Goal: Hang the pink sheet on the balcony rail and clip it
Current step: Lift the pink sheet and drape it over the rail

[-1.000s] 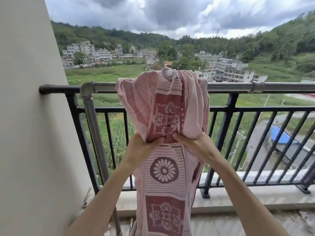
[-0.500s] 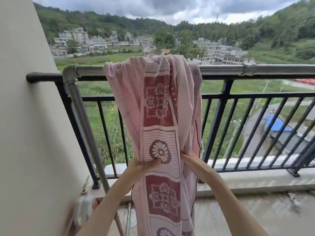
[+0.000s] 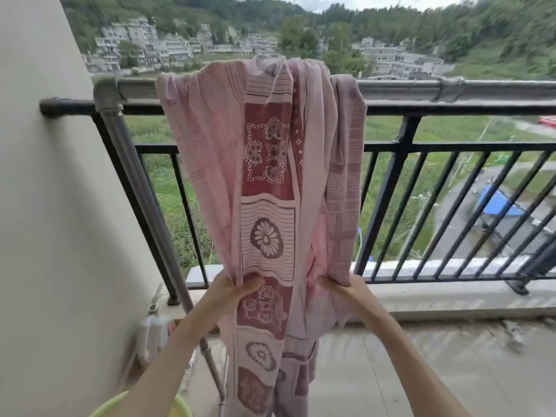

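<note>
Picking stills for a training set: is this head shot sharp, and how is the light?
Head view: soft overcast daylight, no hard shadows or glare; the pink sheet and rail read fairly clearly; motion blur smears the right edge, hills and floor; wide-angle lens bends the wall and rail.

Pink woven cotton sheet point(image 3: 264, 182) with dark-red floral panels and striped blocks, draped bunched over the grey metal tubular balcony rail point(image 3: 421, 90). The cloth is gathered in folds at the top of the rail and hangs in a long column on the near side toward the balcony floor; a dotted lilac-pink fold hangs along its right edge. The rail runs horizontally above a black barred balustrade, its left end turning down at an elbow joint.
</note>
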